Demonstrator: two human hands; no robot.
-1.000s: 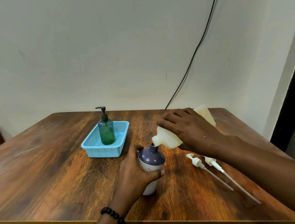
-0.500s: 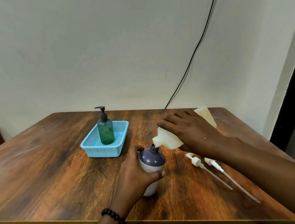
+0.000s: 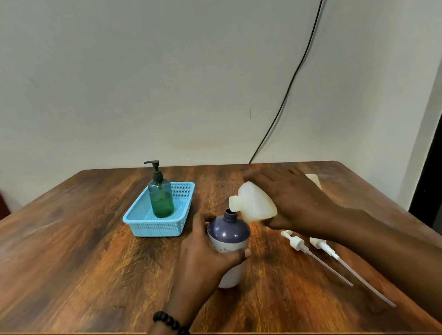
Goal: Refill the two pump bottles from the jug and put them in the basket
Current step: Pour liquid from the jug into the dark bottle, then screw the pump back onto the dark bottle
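Your left hand [image 3: 205, 254] steadies the purple-shouldered bottle [image 3: 229, 238] so your right hand [image 3: 289, 198] (at two o'clock) can tip the jug [image 3: 251, 202] over its neck.

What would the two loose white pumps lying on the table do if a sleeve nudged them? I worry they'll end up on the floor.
The white pumps would probably roll or skid: their tubes are thin and round, and the wooden table looks smooth. They seem light, so a nudge would move them easily. The long tubes probably flex rather than snap.

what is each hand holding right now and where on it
Left hand wraps the purple bottle around its body; right hand grips the tilted jug over its body.
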